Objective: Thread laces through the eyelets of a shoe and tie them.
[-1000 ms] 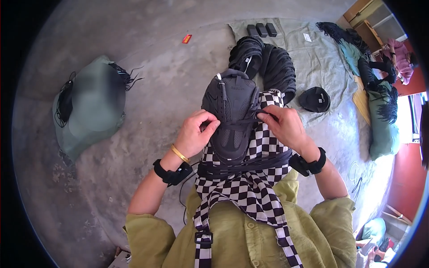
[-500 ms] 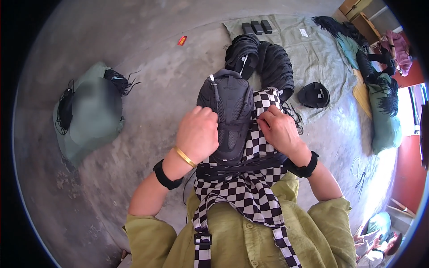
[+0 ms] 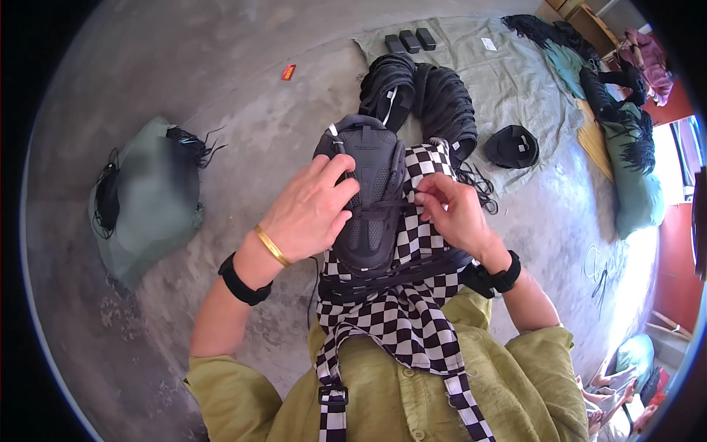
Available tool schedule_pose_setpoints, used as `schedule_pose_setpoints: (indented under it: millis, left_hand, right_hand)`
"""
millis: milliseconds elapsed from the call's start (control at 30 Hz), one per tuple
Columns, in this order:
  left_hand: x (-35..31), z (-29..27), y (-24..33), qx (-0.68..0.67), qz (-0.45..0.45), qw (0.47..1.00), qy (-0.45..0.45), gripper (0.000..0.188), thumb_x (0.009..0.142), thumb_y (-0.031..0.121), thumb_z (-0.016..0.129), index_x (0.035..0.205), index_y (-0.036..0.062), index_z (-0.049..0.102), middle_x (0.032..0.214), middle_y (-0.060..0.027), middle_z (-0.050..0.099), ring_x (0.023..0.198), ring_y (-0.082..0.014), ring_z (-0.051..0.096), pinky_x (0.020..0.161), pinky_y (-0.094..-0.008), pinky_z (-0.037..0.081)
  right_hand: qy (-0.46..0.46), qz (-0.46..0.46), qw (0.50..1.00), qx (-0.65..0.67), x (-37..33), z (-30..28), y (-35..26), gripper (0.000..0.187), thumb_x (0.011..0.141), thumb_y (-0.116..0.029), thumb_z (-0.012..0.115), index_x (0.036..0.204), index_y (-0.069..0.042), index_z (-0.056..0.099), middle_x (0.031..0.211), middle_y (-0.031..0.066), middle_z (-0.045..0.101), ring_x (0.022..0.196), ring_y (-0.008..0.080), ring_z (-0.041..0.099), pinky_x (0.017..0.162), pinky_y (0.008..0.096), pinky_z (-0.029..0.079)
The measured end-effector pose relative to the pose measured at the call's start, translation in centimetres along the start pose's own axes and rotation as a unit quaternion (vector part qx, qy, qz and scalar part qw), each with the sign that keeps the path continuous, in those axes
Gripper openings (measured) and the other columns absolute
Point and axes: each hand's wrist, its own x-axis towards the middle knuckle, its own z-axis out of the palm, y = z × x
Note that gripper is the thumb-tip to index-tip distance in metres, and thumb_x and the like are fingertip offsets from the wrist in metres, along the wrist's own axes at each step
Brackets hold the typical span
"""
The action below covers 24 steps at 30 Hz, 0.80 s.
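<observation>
A black shoe point(image 3: 366, 166) with mesh panels lies on my lap, its toe toward me. A thin dark shoelace point(image 3: 387, 208) runs across its front and off the right side. My right hand point(image 3: 451, 214) pinches the end of this lace between thumb and fingers, just off the shoe's right edge. Over the shoe's left side is my left hand point(image 3: 313, 206), fingers bent and apart, fingertips against the upper; what lies under them is hidden. Beneath the shoe spreads my black-and-white checked apron point(image 3: 412, 339), with a bundle of black laces point(image 3: 434, 265) across it.
Ahead, stacked black shoe uppers point(image 3: 445, 103) lie on a green cloth point(image 3: 515, 88), with a black cap-like piece point(image 3: 512, 147) and black blocks point(image 3: 410, 40). A green sack point(image 3: 140, 206) sits at left; a red packet point(image 3: 288, 72) lies on the floor. Other people sit at right.
My left hand has loosened from a closed grip and shifted left, fingers spreading over the shoe. The right hand remains beside the shoe, with the lace now drawn out to its fingertips.
</observation>
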Motion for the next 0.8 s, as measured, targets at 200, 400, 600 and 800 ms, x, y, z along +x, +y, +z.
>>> schedule_pose_setpoints:
  millis: [200, 400, 600, 800]
  left_hand:
    - [0.8, -1.5, 0.2, 0.046, 0.025, 0.995, -0.08, 0.033, 0.072, 0.005, 0.079, 0.1, 0.0013, 0.062, 0.114, -0.0116, 0.054, 0.103, -0.0314, 0.056, 0.088, -0.0407, 0.049]
    - [0.8, 1.5, 1.4, -0.036, 0.058, 0.998, -0.015, 0.025, 0.075, 0.005, 0.076, 0.097, 0.0026, 0.064, 0.101, -0.0113, 0.053, 0.097, -0.0305, 0.054, 0.088, -0.0403, 0.048]
    - [0.0, 2.7, 1.0, -0.064, 0.048, 0.996, -0.032, 0.017, 0.079, 0.001, 0.071, 0.095, 0.0056, 0.067, 0.097, -0.0089, 0.053, 0.094, -0.029, 0.051, 0.086, -0.039, 0.046]
    - [-1.0, 2.9, 0.5, -0.093, 0.063, 0.994, -0.014, 0.019, 0.079, -0.001, 0.071, 0.097, 0.0052, 0.069, 0.098, -0.0078, 0.056, 0.097, -0.0288, 0.053, 0.088, -0.0383, 0.047]
  right_hand:
    - [-0.054, 0.033, 0.998, -0.005, -0.6, 1.0, -0.2, 0.013, 0.095, -0.012, 0.07, 0.101, -0.001, 0.072, 0.065, 0.002, 0.065, 0.058, 0.0074, 0.062, 0.055, 0.0252, 0.05]
    - [-0.095, 0.034, 0.995, -0.006, -1.3, 1.9, -0.6, 0.019, 0.094, -0.02, 0.073, 0.09, -0.001, 0.074, 0.056, 0.0023, 0.058, 0.049, 0.009, 0.046, 0.048, 0.0301, 0.04]
    - [-0.059, 0.021, 0.997, -0.051, -1.1, 1.9, -0.5, 0.019, 0.092, -0.019, 0.073, 0.09, -0.001, 0.074, 0.055, 0.0019, 0.055, 0.05, 0.0076, 0.046, 0.049, 0.0297, 0.04]
    - [-0.091, 0.048, 0.994, 0.029, -0.5, 2.1, -0.2, 0.021, 0.091, -0.018, 0.073, 0.085, 0.002, 0.073, 0.058, 0.0008, 0.059, 0.054, 0.0056, 0.048, 0.051, 0.0274, 0.042]
